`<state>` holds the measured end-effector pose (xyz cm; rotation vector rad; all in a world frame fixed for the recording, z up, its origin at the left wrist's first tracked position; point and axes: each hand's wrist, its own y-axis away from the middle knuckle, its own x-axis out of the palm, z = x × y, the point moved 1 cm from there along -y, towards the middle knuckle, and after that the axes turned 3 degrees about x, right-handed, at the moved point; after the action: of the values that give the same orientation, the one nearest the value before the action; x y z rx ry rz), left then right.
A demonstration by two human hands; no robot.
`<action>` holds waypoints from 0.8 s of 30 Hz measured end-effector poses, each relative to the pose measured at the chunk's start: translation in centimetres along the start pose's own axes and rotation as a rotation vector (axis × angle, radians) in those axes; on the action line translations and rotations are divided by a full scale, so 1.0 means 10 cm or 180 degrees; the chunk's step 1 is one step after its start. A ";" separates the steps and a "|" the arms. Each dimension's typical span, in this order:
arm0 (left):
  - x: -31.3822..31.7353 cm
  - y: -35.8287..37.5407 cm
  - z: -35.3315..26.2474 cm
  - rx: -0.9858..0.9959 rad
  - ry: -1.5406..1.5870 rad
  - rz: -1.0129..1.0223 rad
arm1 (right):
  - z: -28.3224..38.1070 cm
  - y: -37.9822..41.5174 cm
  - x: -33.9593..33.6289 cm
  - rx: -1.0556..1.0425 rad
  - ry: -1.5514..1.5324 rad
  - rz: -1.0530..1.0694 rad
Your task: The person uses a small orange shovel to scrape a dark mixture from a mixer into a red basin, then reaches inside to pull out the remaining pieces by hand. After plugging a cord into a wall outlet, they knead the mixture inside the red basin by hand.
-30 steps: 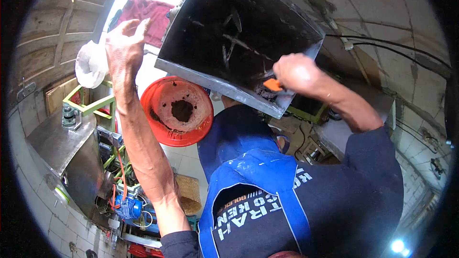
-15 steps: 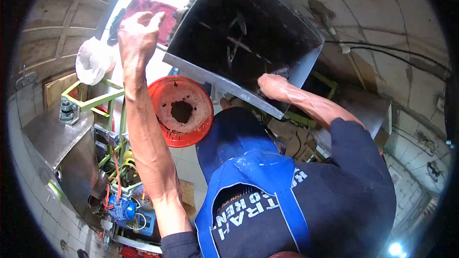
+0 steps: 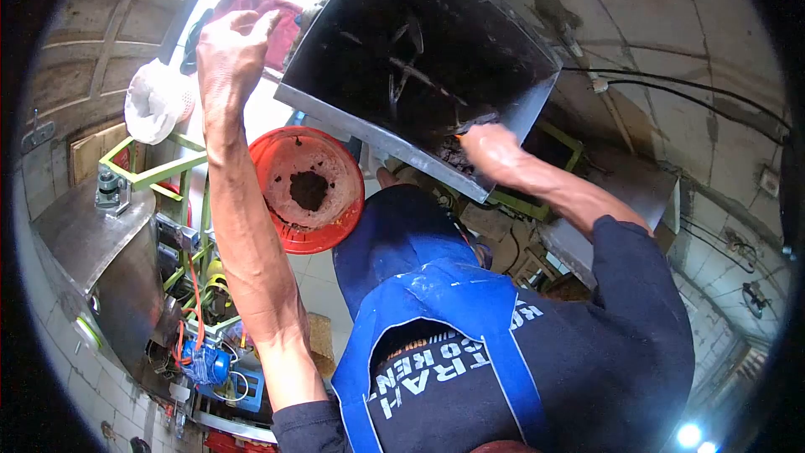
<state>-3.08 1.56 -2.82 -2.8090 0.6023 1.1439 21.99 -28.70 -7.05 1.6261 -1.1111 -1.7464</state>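
Note:
My left hand (image 3: 235,54) is raised beside the metal hopper (image 3: 369,126), in front of a pink cloth (image 3: 277,29). Its fingers are loosely bent, thumb and forefinger apart, and nothing shows in it. Inside the hopper's near right corner, my right hand (image 3: 495,151) is closed and slightly blurred. A small orange bit and a thin greyish edge show at its fingers, but the thing held cannot be made out. Dark crumbly material (image 3: 453,153) lies beside this hand. Metal blades (image 3: 408,67) cross the hopper's dark inside. A red bucket (image 3: 348,222) with brown material stands below the hopper.
A white bag (image 3: 155,105) hangs by a green frame (image 3: 155,172) at the left. Below are a blue motor (image 3: 205,362) and hoses. A metal surface (image 3: 620,189) stands at the right. Black cables (image 3: 671,88) run along the wall.
The view has shifted slightly. My right hand has moved a little right and down in the hopper, uncovering crumbly material. My left hand stays raised with much the same shape.

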 end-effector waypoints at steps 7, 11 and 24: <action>0.02 -0.03 0.05 0.0065 -0.0103 -0.0035 | 0.09 -0.59 0.45 0.0017 -0.0455 -0.0066; 0.01 0.01 0.02 0.0201 -0.0265 -0.0075 | -0.16 -0.23 0.03 -0.0501 0.0144 -0.0298; 0.04 -0.04 0.07 0.0265 -0.0568 -0.0185 | 0.13 -0.02 -0.32 -0.0456 0.0337 0.0389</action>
<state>-3.15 1.89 -3.61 -2.6012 0.5369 1.3078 21.20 -25.74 -5.47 1.5133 -0.9912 -1.6045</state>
